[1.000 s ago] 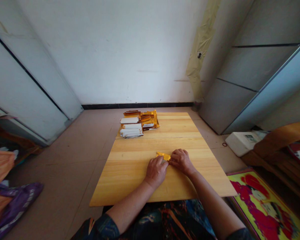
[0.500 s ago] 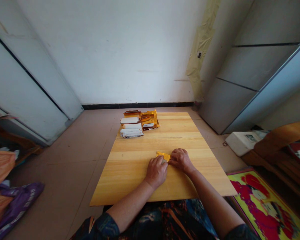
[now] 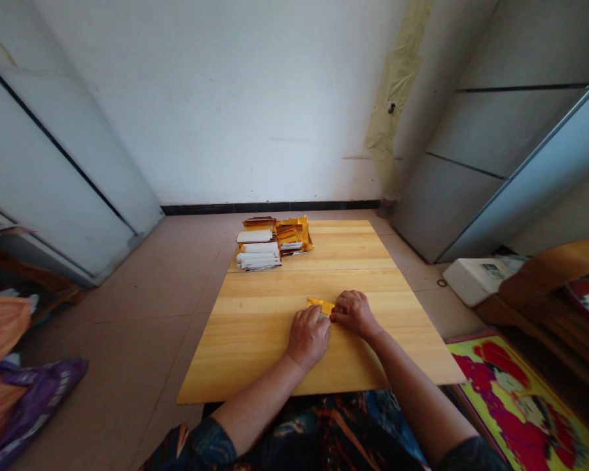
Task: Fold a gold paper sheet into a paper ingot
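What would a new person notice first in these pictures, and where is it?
The pale wooden board catches the eye first, with the left hand and right hand on a small folded golden paper near its middle. At its far end lies a pile of white and golden paper packets. At lower right lies a bright yellow-and-red printed mat.

Left hand (image 3: 308, 338) and right hand (image 3: 354, 314) on a folded gold paper (image 3: 321, 305), center of a wooden table (image 3: 255, 353), pile of gold and white papers (image 3: 272, 237) at top center
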The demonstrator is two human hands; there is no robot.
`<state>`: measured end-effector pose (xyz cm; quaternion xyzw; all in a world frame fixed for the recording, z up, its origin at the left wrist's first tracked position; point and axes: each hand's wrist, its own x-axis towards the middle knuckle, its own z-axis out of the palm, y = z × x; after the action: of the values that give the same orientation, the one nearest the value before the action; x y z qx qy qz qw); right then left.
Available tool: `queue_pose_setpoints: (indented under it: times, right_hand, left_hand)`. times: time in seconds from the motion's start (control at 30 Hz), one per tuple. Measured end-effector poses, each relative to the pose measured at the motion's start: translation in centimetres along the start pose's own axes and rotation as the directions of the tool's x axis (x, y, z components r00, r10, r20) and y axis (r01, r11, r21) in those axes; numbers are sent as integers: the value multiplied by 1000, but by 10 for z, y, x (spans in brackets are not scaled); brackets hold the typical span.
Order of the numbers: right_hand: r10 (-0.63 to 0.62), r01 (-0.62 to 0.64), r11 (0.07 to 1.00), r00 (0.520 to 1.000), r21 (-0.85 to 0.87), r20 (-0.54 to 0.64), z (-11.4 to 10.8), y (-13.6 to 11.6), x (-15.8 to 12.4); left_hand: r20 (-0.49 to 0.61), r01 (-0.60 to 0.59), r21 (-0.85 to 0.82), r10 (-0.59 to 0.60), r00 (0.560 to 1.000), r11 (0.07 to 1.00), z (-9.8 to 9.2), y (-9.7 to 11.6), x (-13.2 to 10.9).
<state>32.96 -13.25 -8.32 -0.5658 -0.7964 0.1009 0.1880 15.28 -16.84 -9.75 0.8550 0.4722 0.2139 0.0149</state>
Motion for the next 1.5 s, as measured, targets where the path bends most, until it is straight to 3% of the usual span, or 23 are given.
queue_pose_setpoints:
  times: [0.3, 0.67, 0.77, 0.87, 0.97, 1.07, 1.27, 1.5]
  right_hand:
    - [6, -4, 998, 999, 62, -42, 5, 1, -3]
    - [-53, 60, 989, 997, 134, -60, 4, 6, -5]
    - [-76, 97, 983, 988, 156, -136, 4, 4, -7]
    - [45, 24, 958, 972, 287, -233, 6, -2, -11]
    - [159, -111, 906, 984, 410, -85, 8, -6, -12]
    - [181, -191, 913, 982, 361, 61, 9, -8, -10]
    - [203, -228, 938, 972, 262, 121, 4, -11, -7]
    - [215, -232, 954, 971, 190, 106, 4, -16, -8]
  left_hand:
    - [29, 163, -116, -161, 987, 980, -6, 5, 10]
    - [46, 24, -79, -21, 999, 997, -7, -5, 1]
    - [41, 28, -72, -25, 999, 997, -6, -4, 2]
    - [40, 34, -83, -31, 999, 996, -7, -3, 2]
    - [39, 47, -106, -43, 998, 993, -8, -3, 3]
    - [39, 58, -119, -53, 998, 991, -9, -3, 4]
    - [39, 82, -152, -77, 996, 985, -8, -3, 4]
    - [43, 125, -191, -119, 992, 974, -8, -3, 5]
